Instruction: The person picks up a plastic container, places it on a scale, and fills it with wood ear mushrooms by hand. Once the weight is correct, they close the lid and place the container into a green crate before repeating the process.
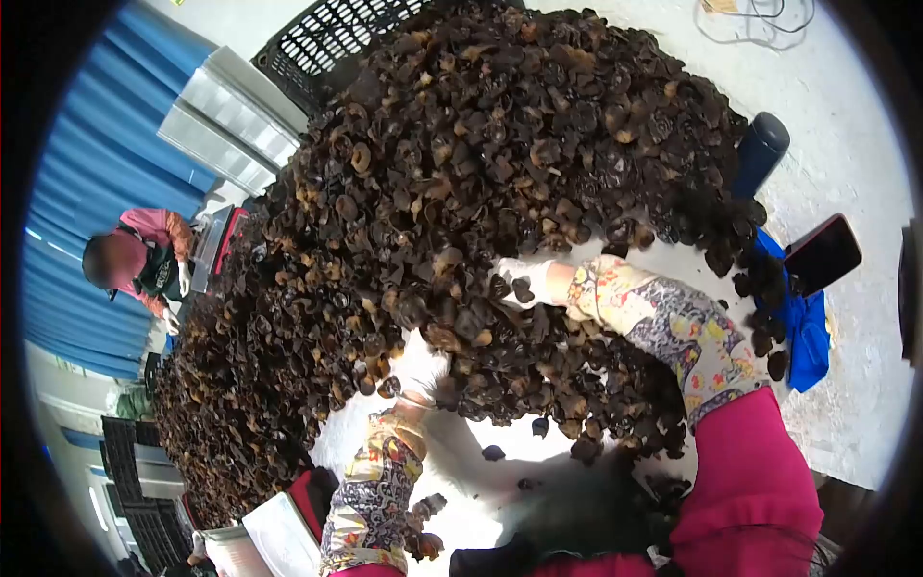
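A big heap of dark brown, curled, fungus-like pieces (pixel 461 144) covers much of the white table. My left hand (pixel 418 365), in a white glove, rests at the heap's near edge; its fingers are washed out by glare and partly hidden. Farther right, my right hand (pixel 524 282), also white-gloved, reaches into the heap with dark pieces against it, and its fingertips are hidden among them. Patterned sleeve covers reach over both forearms. Loose pieces (pixel 577 433) lie between my arms on the white surface.
A black crate (pixel 327 43) stands behind the heap. At right are a dark bottle (pixel 761 154), a phone (pixel 822 255) and a blue cloth or bag (pixel 808 341). Another person (pixel 144 255) with white gloves works at far left. A white container (pixel 279 529) sits lower left.
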Action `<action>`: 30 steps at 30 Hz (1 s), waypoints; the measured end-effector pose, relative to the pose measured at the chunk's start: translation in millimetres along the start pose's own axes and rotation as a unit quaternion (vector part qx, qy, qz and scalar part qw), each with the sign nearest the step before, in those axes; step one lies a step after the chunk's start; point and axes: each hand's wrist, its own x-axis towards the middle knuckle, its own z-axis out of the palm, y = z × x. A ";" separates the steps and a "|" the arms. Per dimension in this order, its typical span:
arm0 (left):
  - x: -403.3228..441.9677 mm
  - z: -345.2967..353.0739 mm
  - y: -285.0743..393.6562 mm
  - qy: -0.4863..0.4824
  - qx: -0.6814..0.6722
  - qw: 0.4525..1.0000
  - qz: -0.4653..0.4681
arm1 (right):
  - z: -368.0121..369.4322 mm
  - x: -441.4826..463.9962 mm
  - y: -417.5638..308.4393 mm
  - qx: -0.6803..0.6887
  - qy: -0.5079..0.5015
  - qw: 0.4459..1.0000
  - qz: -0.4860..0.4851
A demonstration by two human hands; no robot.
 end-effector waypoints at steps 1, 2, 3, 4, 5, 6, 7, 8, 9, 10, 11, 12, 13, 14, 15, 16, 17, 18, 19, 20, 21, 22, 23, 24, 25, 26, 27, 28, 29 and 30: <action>-4.3 -11.3 16.5 -0.091 0.024 0.992 -0.078 | 15.4 -1.2 -2.0 0.468 0.029 0.883 -0.026; -14.0 -24.9 47.3 -0.062 0.139 0.988 0.028 | 34.0 -3.5 -0.8 0.826 0.049 0.560 -0.048; -23.3 -25.6 42.2 -0.218 0.228 0.949 -0.027 | 42.6 -9.6 4.2 0.991 0.056 0.107 -0.061; -33.2 -33.1 75.6 -0.129 0.103 0.986 0.034 | 58.3 -63.5 30.3 0.994 0.088 0.048 -0.037; -41.8 -34.2 115.0 -0.035 -0.025 0.995 0.093 | 69.6 -102.8 49.5 0.991 0.125 0.046 -0.029; -45.6 -4.5 104.1 -0.141 -0.260 0.955 0.002 | 78.2 -133.8 61.9 0.985 0.162 0.042 -0.032; -47.8 21.9 92.0 -0.237 -0.476 0.842 -0.087 | 86.1 -158.6 73.8 0.980 0.194 0.037 -0.039; -43.7 -11.1 146.2 -0.302 -0.315 0.893 -0.110 | 78.4 -161.3 40.9 0.955 0.286 -0.053 -0.060; -40.3 -45.9 201.5 -0.356 -0.144 0.915 -0.126 | 101.2 -187.8 69.4 0.943 0.309 -0.079 -0.090; -55.1 -12.3 181.5 -0.189 -0.209 0.950 0.133 | 113.3 -202.9 73.7 0.956 0.272 -0.042 -0.105; -55.2 -20.6 197.3 -0.220 -0.214 0.947 0.090 | 125.0 -219.5 86.6 0.965 0.233 -0.007 -0.119; -55.8 -16.9 200.4 -0.233 -0.242 0.941 0.047 | 135.1 -230.5 101.7 0.965 0.047 0.201 -0.162; -57.1 -14.0 202.9 -0.245 -0.267 0.932 0.004 | 137.9 -247.4 115.9 0.973 0.040 0.195 -0.113; -59.3 -29.4 215.3 -0.247 -0.248 0.937 -0.001 | 139.1 -260.5 106.6 0.978 0.035 0.188 -0.086; -62.7 -47.5 224.7 -0.249 -0.227 0.942 -0.006 | 140.1 -272.5 97.3 0.981 0.031 0.181 -0.059; -66.3 -48.6 220.4 -0.206 -0.181 0.961 0.039 | 137.4 -284.9 112.1 0.969 -0.061 0.237 -0.011; -76.7 -57.8 219.1 -0.204 -0.163 0.965 0.010 | 131.0 -292.5 99.8 0.973 -0.096 0.209 0.035; -86.6 -62.8 214.3 -0.164 -0.156 0.973 0.051 | 127.3 -292.5 102.0 0.939 -0.126 0.320 0.020; -98.0 -67.3 209.3 -0.124 -0.149 0.977 0.092 | 123.0 -293.6 105.3 0.891 -0.155 0.427 0.005; -110.0 -87.4 222.8 -0.175 -0.148 0.973 -0.003 | 114.3 -301.9 107.0 0.856 -0.135 0.496 0.048; -122.1 -95.3 221.3 -0.174 -0.148 0.974 -0.003 | 115.1 -305.5 108.4 0.856 -0.134 0.497 0.048; -135.5 -102.9 217.6 -0.167 -0.148 0.975 -0.002 | 118.5 -309.5 115.3 0.859 -0.114 0.497 0.051; -148.0 -109.8 214.0 -0.161 -0.148 0.976 -0.001 | 120.3 -311.7 121.0 0.861 -0.095 0.497 0.055; -159.8 -115.9 211.3 -0.158 -0.147 0.976 -0.001 | 117.1 -312.0 126.3 0.848 -0.105 0.513 0.088; -171.6 -121.0 208.7 -0.139 -0.173 0.975 -0.023 | 114.2 -314.5 133.7 0.847 -0.104 0.514 0.089; -183.1 -124.6 205.7 -0.119 -0.200 0.972 -0.045 | 111.6 -318.5 142.9 0.865 -0.031 0.467 0.182; -193.9 -126.8 202.2 -0.116 -0.201 0.972 -0.044 | 107.0 -320.1 151.6 0.869 0.041 0.412 0.271; -204.6 -128.1 198.4 -0.087 -0.261 0.956 -0.103 | 96.8 -316.1 163.9 0.880 0.073 0.335 0.329; -216.3 -129.0 193.9 -0.057 -0.319 0.932 -0.163 | 85.8 -309.1 169.8 0.888 0.086 0.295 0.343; -227.7 -126.2 183.7 -0.016 -0.328 0.932 -0.157 | 77.3 -303.5 180.2 0.907 0.091 0.249 0.329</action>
